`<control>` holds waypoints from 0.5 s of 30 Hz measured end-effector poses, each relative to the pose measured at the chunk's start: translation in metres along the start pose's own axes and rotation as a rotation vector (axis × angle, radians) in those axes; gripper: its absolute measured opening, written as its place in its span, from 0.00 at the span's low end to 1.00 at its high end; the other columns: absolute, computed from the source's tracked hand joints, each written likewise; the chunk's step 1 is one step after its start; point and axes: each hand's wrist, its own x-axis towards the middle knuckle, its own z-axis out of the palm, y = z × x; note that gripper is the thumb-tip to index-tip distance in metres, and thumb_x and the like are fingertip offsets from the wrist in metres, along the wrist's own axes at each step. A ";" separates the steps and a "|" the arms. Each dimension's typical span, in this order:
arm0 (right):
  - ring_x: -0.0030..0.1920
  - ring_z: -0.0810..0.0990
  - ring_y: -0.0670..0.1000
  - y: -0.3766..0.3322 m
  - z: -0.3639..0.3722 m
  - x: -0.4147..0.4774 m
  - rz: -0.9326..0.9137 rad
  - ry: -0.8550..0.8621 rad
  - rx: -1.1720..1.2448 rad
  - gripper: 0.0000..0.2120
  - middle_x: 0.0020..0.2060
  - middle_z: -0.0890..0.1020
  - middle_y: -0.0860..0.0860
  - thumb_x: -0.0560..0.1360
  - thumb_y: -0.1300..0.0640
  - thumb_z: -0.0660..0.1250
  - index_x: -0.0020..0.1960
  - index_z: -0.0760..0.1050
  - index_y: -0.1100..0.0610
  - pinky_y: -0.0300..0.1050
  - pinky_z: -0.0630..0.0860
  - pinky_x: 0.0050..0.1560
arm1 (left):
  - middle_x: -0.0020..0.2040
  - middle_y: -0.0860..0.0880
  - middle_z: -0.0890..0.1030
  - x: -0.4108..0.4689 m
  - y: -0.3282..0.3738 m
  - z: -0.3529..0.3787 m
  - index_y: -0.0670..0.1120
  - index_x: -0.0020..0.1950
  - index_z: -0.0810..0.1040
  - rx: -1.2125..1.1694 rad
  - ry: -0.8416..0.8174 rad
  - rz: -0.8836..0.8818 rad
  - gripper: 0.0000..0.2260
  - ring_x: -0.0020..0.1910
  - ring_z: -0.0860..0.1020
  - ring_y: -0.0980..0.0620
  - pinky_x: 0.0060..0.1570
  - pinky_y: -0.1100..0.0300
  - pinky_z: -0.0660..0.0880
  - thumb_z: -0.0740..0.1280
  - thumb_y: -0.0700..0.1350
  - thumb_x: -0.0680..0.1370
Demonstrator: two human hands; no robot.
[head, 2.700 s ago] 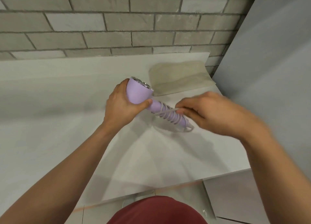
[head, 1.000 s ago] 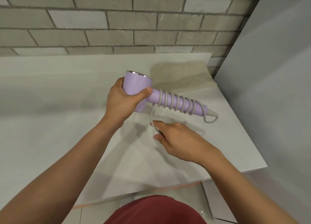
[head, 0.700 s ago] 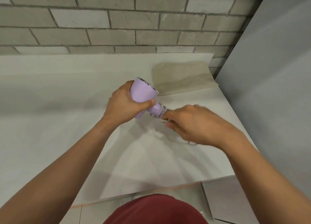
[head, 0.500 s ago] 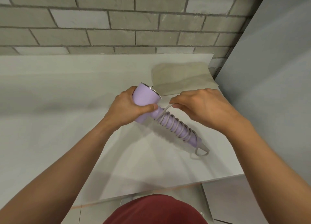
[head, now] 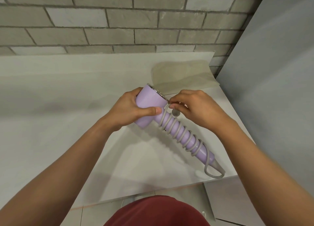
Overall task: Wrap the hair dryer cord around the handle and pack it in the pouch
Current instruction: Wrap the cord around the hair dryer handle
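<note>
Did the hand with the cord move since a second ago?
Yes. The right hand moved toward the beige pouch, away from the near edge of the table.

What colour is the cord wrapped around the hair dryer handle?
Light grey cord, standing out against the lilac handle; the head view shows it best.

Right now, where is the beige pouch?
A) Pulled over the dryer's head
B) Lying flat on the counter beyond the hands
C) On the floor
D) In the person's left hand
B: the beige pouch lies flat on the white counter, while the left hand grips the lilac hair dryer and the right hand pinches the grey cord.
</note>
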 end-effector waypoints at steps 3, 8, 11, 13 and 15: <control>0.41 0.82 0.47 -0.004 0.005 -0.002 0.121 -0.018 0.197 0.06 0.40 0.87 0.43 0.81 0.52 0.70 0.51 0.87 0.51 0.45 0.77 0.47 | 0.52 0.55 0.86 0.000 -0.001 0.000 0.53 0.60 0.80 -0.019 0.009 0.027 0.31 0.52 0.85 0.52 0.53 0.48 0.82 0.79 0.63 0.61; 0.36 0.80 0.39 -0.010 0.012 -0.006 0.248 -0.094 0.449 0.10 0.34 0.84 0.38 0.81 0.57 0.70 0.43 0.84 0.46 0.38 0.75 0.44 | 0.54 0.56 0.86 0.000 -0.001 0.001 0.53 0.62 0.80 -0.035 -0.015 0.076 0.30 0.53 0.85 0.54 0.50 0.56 0.82 0.80 0.60 0.62; 0.40 0.80 0.45 -0.010 0.011 -0.007 0.310 -0.159 0.640 0.11 0.40 0.86 0.50 0.82 0.62 0.66 0.47 0.85 0.55 0.49 0.80 0.51 | 0.54 0.56 0.86 0.002 0.002 0.000 0.52 0.63 0.80 -0.027 -0.037 0.092 0.29 0.52 0.85 0.55 0.48 0.60 0.82 0.82 0.57 0.64; 0.45 0.82 0.47 -0.010 0.007 -0.009 0.360 -0.202 0.828 0.12 0.45 0.87 0.55 0.81 0.66 0.63 0.52 0.86 0.60 0.48 0.80 0.57 | 0.53 0.57 0.86 0.003 0.002 0.000 0.52 0.63 0.80 -0.012 -0.054 0.098 0.27 0.51 0.85 0.56 0.46 0.62 0.80 0.83 0.52 0.67; 0.48 0.82 0.48 -0.011 0.004 -0.012 0.363 -0.243 0.914 0.12 0.50 0.87 0.59 0.80 0.64 0.64 0.54 0.86 0.60 0.47 0.80 0.58 | 0.53 0.57 0.86 0.004 0.001 0.000 0.53 0.63 0.80 0.014 -0.048 0.107 0.27 0.51 0.85 0.57 0.46 0.63 0.79 0.83 0.52 0.67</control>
